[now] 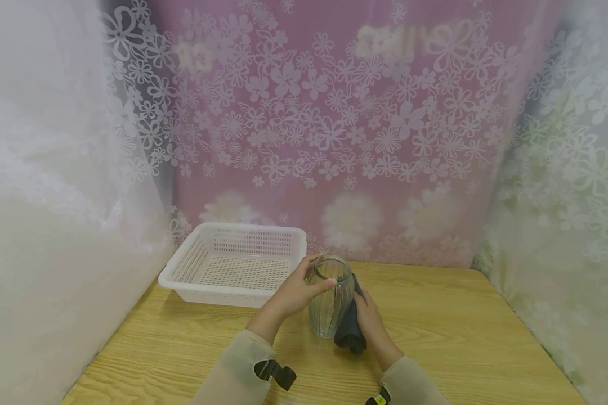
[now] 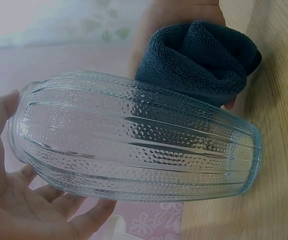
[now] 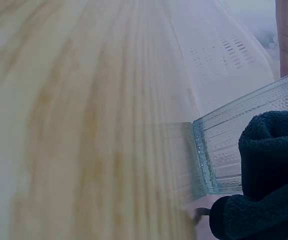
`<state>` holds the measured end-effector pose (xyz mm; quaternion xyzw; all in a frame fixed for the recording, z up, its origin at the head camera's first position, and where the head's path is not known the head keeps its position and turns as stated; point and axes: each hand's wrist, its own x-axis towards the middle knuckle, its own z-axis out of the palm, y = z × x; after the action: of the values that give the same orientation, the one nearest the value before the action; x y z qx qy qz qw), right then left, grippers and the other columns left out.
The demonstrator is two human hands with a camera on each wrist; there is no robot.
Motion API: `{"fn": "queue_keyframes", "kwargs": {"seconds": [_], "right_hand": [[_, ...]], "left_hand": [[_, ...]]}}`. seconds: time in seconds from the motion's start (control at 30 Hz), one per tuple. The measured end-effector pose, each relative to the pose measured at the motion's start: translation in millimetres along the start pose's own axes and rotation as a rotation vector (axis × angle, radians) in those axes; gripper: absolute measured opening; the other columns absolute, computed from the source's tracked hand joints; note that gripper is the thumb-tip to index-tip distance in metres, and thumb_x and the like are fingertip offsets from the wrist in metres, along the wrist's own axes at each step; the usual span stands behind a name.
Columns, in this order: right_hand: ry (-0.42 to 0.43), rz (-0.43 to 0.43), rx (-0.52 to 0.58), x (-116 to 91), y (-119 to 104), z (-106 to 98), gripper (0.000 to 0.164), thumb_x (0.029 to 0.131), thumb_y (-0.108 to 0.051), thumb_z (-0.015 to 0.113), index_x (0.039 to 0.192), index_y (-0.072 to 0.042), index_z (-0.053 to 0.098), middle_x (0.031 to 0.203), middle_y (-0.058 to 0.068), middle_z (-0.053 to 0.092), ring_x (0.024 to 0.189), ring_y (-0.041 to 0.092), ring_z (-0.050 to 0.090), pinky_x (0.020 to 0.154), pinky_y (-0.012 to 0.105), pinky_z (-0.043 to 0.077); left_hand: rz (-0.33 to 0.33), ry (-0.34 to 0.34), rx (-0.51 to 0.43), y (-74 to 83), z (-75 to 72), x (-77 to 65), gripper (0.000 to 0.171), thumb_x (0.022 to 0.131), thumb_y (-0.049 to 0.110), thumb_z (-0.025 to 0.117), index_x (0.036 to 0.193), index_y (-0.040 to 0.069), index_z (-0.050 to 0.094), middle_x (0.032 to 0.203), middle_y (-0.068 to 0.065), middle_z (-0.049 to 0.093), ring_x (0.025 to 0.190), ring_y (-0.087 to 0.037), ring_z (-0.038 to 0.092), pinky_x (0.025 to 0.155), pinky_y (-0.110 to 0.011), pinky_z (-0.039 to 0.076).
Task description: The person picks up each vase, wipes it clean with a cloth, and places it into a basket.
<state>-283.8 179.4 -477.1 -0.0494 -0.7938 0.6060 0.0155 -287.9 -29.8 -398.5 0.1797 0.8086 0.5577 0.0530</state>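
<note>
A clear ribbed glass vase [image 1: 326, 312] stands roughly upright in front of me, its bumpy pattern plain in the left wrist view. My left hand [image 1: 296, 289] grips it near the neck, with the thumb at the rim and the fingers around the far side. Against the vase's right side lies a folded dark blue-grey towel [image 2: 194, 65], held in my right hand [image 1: 372, 323]. The vase's base meets or nearly meets the tabletop; I cannot tell which. The towel hides most of the right fingers.
A white perforated plastic basket [image 1: 182, 291] sits at the back left of the wooden table [image 1: 451, 332], close behind my left hand. A pink flowered curtain [image 1: 334, 140] hangs behind the table, and pale sheeting [image 1: 71, 185] closes off both sides.
</note>
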Motion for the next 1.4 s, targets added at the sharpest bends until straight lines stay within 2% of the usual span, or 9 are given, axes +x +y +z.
{"fn": "queue_keyframes", "kwargs": {"seconds": [0.3,0.53,0.77,0.9,1.07,1.23,1.4], "right_hand": [[-0.018,0.057,-0.020,1.2,3.7,0.7,0.060,0.107,-0.043,0.032,0.151,-0.003,0.037,0.140,0.023,0.050,0.123,0.037,0.048,0.102,0.056,0.037],[-0.034,0.071,-0.027,2.4,5.6,0.2,0.061,0.107,-0.044,0.032,0.152,-0.003,0.037,0.142,0.025,0.048,0.124,0.040,0.047,0.103,0.058,0.036],[-0.056,0.082,-0.036,4.2,6.5,-1.2,0.059,0.107,-0.040,0.031,0.151,-0.002,0.036,0.147,0.027,0.043,0.131,0.043,0.042,0.109,0.063,0.030],[-0.078,0.112,-0.028,5.4,5.5,-2.4,0.060,0.106,-0.042,0.032,0.152,-0.003,0.035,0.148,0.027,0.041,0.132,0.044,0.041,0.109,0.064,0.029],[-0.072,0.140,-0.019,8.9,5.1,-5.1,0.059,0.105,-0.044,0.037,0.150,-0.005,0.040,0.142,0.024,0.048,0.126,0.041,0.045,0.105,0.059,0.035],[-0.045,0.099,-0.024,10.6,3.2,-12.0,0.054,0.106,-0.038,0.038,0.143,0.000,0.045,0.127,0.021,0.056,0.113,0.034,0.053,0.094,0.048,0.044],[-0.027,0.077,-0.012,10.2,-3.6,-21.0,0.055,0.107,-0.036,0.037,0.147,0.001,0.040,0.133,0.025,0.051,0.116,0.038,0.052,0.096,0.049,0.045]], "left_hand": [[0.000,0.004,-0.007,0.8,0.4,-0.2,0.083,0.087,0.061,0.070,0.155,0.035,0.030,0.161,-0.006,0.032,0.148,-0.032,0.028,0.111,-0.063,0.030],[0.011,0.000,-0.018,0.4,0.2,-0.2,0.082,0.088,0.058,0.070,0.156,0.034,0.030,0.160,-0.006,0.033,0.148,-0.032,0.028,0.111,-0.064,0.030],[0.007,-0.003,-0.016,1.0,0.1,-0.7,0.085,0.086,0.061,0.070,0.156,0.034,0.030,0.161,-0.005,0.033,0.148,-0.032,0.028,0.111,-0.064,0.030],[0.013,-0.001,-0.019,-0.1,0.4,0.4,0.083,0.087,0.060,0.070,0.155,0.034,0.030,0.160,-0.006,0.033,0.148,-0.032,0.028,0.111,-0.064,0.030],[0.016,-0.001,-0.014,-0.3,0.5,0.4,0.082,0.088,0.060,0.069,0.155,0.035,0.030,0.160,-0.006,0.034,0.148,-0.032,0.028,0.111,-0.064,0.030],[0.009,-0.002,-0.012,1.0,0.2,-0.7,0.084,0.087,0.061,0.069,0.156,0.034,0.030,0.160,-0.006,0.033,0.148,-0.033,0.028,0.111,-0.064,0.030],[-0.002,-0.005,-0.011,2.5,0.1,-1.8,0.087,0.086,0.062,0.070,0.157,0.032,0.029,0.161,-0.006,0.032,0.148,-0.033,0.027,0.111,-0.063,0.030]]}}
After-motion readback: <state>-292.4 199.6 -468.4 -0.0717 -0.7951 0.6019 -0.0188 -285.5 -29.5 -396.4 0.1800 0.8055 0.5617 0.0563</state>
